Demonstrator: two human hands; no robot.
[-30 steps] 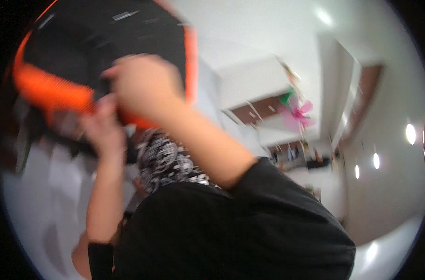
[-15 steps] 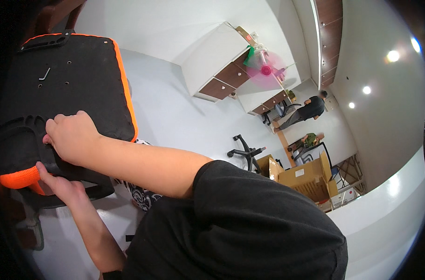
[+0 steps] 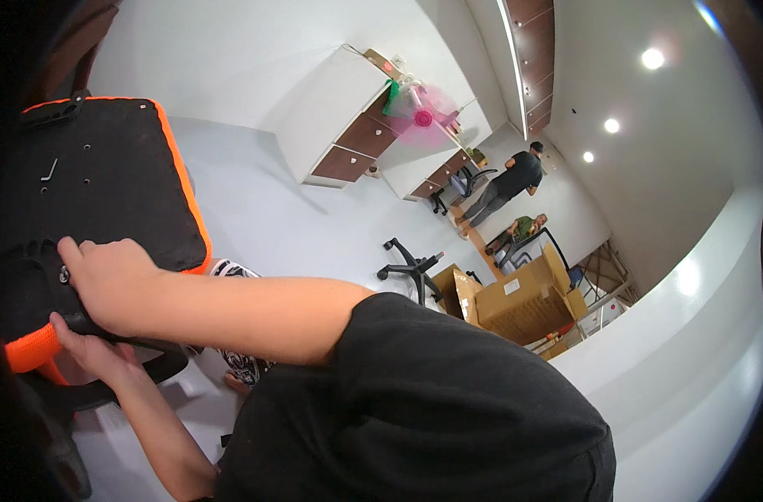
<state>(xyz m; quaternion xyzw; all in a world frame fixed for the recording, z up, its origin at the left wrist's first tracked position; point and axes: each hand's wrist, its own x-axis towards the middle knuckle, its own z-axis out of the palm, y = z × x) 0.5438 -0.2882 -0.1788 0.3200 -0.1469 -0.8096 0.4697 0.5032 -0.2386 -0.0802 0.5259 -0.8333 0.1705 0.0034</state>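
While the upturned chair seat [image 3: 105,184], black with an orange edge, lies tilted at the far left, both hands are clamped on its near rim. Underneath grips the left hand [image 3: 92,351], fingers curled up around the edge; on top presses the right hand [image 3: 113,280], fingers closed over the black padding. Beyond the right hand an Allen key [image 3: 48,171] rests on the seat. Well off to its right stand a chair base [image 3: 411,269] and cardboard boxes [image 3: 524,297].

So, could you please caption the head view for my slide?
Both hands, right hand and left hand, grip the black orange-edged chair seat.
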